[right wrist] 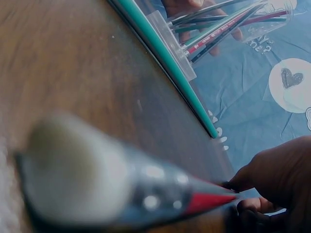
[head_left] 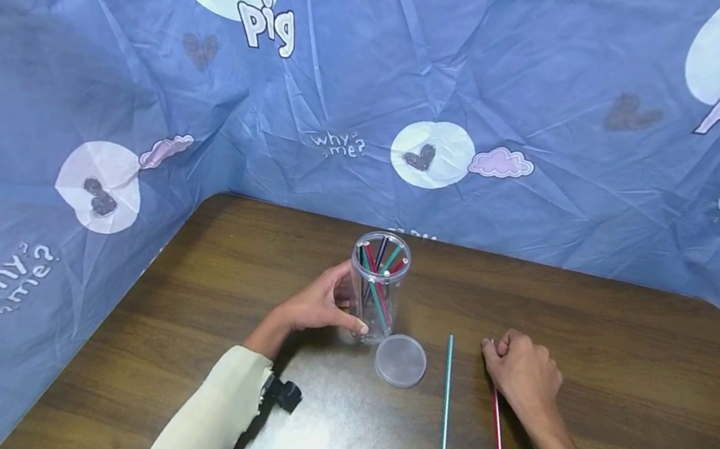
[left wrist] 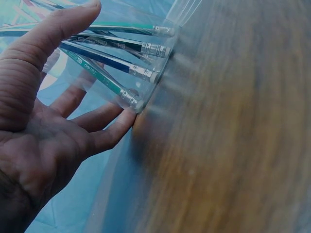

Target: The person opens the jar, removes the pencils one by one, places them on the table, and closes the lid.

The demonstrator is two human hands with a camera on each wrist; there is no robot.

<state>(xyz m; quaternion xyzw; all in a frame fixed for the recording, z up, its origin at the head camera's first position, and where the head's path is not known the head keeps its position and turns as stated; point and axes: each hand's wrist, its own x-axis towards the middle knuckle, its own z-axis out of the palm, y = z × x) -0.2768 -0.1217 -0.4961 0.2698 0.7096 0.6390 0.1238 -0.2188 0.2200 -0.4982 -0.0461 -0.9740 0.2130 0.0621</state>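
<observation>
A clear plastic jar (head_left: 376, 298) with several pencils inside stands upright on the table. My left hand (head_left: 326, 302) curls around its lower side, thumb in front and fingers behind. Through the jar wall in the left wrist view, green and dark pencils (left wrist: 109, 80) show their eraser ends at the bottom. On the right, my right hand (head_left: 524, 368) pinches a red pencil (head_left: 496, 434) near its far end. The eraser end of that pencil points back toward the wrist camera. Between the hands a green pencil (head_left: 447, 403) lies on the table.
A round translucent lid (head_left: 400, 360) lies flat just in front of the jar. The brown wooden table (head_left: 649, 364) meets a blue printed cloth (head_left: 326, 78) along its back and left sides.
</observation>
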